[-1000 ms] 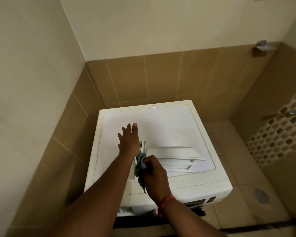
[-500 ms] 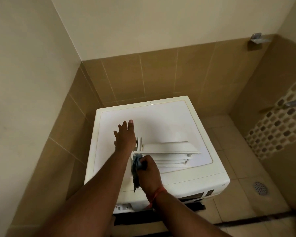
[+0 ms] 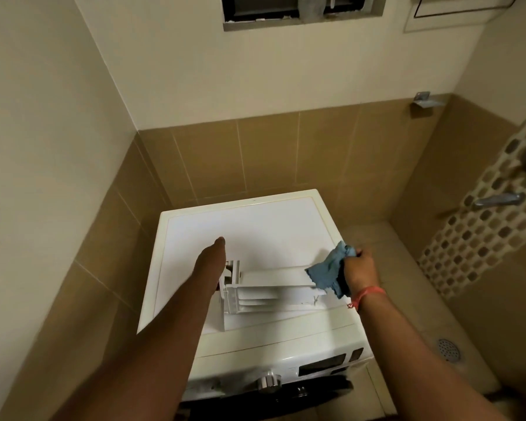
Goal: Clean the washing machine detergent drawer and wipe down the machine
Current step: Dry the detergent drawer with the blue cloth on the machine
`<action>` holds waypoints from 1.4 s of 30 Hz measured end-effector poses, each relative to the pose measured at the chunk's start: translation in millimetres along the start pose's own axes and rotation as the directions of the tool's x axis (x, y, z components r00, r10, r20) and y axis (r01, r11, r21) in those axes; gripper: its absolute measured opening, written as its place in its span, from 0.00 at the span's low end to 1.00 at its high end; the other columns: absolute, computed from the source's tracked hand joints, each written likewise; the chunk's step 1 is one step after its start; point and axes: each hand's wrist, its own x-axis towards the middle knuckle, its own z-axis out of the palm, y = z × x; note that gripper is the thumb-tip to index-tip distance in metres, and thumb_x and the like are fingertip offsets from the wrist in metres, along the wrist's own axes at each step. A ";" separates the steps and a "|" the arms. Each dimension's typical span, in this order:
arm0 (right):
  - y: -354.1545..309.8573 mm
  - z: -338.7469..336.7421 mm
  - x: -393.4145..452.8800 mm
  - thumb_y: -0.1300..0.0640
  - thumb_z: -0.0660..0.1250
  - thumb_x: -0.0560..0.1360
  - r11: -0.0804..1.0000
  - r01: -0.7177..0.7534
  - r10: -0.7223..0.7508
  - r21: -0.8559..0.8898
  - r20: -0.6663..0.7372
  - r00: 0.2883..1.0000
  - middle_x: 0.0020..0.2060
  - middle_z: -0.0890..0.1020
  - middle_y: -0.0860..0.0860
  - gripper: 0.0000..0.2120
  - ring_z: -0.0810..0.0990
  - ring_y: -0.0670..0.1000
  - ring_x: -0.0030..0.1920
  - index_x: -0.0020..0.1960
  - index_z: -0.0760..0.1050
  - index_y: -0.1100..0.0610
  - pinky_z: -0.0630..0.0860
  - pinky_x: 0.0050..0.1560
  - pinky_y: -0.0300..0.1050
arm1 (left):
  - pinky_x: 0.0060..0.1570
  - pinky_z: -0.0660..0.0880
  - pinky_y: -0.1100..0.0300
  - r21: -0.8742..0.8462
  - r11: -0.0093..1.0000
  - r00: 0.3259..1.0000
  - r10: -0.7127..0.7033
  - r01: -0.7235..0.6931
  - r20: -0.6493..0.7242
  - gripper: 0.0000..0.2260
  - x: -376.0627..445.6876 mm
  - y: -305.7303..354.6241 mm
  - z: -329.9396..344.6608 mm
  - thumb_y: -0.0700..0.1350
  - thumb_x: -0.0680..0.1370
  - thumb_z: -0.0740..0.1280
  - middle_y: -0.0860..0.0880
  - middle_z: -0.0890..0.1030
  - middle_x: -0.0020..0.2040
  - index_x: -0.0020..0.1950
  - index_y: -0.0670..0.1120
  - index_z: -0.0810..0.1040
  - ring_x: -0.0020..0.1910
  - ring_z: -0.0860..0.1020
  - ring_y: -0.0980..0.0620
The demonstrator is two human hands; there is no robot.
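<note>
The white detergent drawer [image 3: 271,288] lies on its side on top of the white washing machine [image 3: 255,226]. My left hand [image 3: 211,262] rests flat against the drawer's left end, fingers straight, steadying it. My right hand [image 3: 357,268] is at the drawer's right end, closed around a crumpled blue cloth [image 3: 328,270] that touches the drawer's right edge. A red thread is tied around my right wrist.
The machine stands in a corner between a cream wall on the left and brown tiles behind. Its control knob [image 3: 268,384] and display [image 3: 322,364] face me. Taps [image 3: 498,199] stick out of the mosaic wall at right. A floor drain [image 3: 450,349] lies lower right.
My right hand has carried the blue cloth from the drawer's left end along to its right end. My left hand stayed at the left end. The view tilted up, showing a window.
</note>
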 end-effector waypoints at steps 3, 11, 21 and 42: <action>4.3 10.1 -3.1 0.63 0.58 0.79 0.984 -0.119 0.078 0.133 0.274 0.959 0.32 0.72 0.57 0.11 0.71 0.54 0.31 0.37 0.69 0.59 0.70 0.32 0.46 | 0.53 0.66 0.55 -0.127 0.992 1.000 -0.003 0.007 0.028 0.17 -4.4 5.4 -4.4 0.46 0.82 0.56 0.41 0.77 0.63 0.64 0.39 0.77 0.50 0.73 0.45; 9.4 23.1 -18.1 0.66 0.55 0.79 0.891 -0.120 0.004 0.438 0.256 0.967 0.31 0.77 0.60 0.06 0.77 0.58 0.28 0.49 0.69 0.60 0.76 0.30 0.51 | 0.53 0.69 0.57 -0.416 0.866 0.961 0.261 -0.277 -0.096 0.12 -19.1 -17.2 -19.9 0.42 0.76 0.61 0.53 0.78 0.57 0.55 0.53 0.80 0.58 0.73 0.50; 52.5 31.1 -20.2 0.67 0.57 0.77 0.977 -0.101 0.061 0.188 0.205 0.977 0.47 0.79 0.58 0.08 0.79 0.57 0.48 0.49 0.72 0.58 0.76 0.53 0.51 | 0.42 0.80 0.63 -0.387 0.869 0.951 0.291 -0.308 -0.103 0.27 -41.5 -92.0 -4.2 0.25 0.73 0.59 0.50 0.69 0.64 0.61 0.52 0.75 0.60 0.72 0.50; 72.5 66.2 -69.2 0.64 0.69 0.66 0.346 0.827 -0.604 -0.444 0.569 0.558 0.50 0.81 0.46 0.24 0.78 0.50 0.51 0.58 0.79 0.45 0.77 0.50 0.44 | 0.76 0.47 0.44 0.773 0.529 0.845 0.534 -0.351 0.018 0.31 0.1 -82.6 12.2 0.62 0.81 0.43 0.44 0.42 0.81 0.81 0.48 0.52 0.79 0.40 0.42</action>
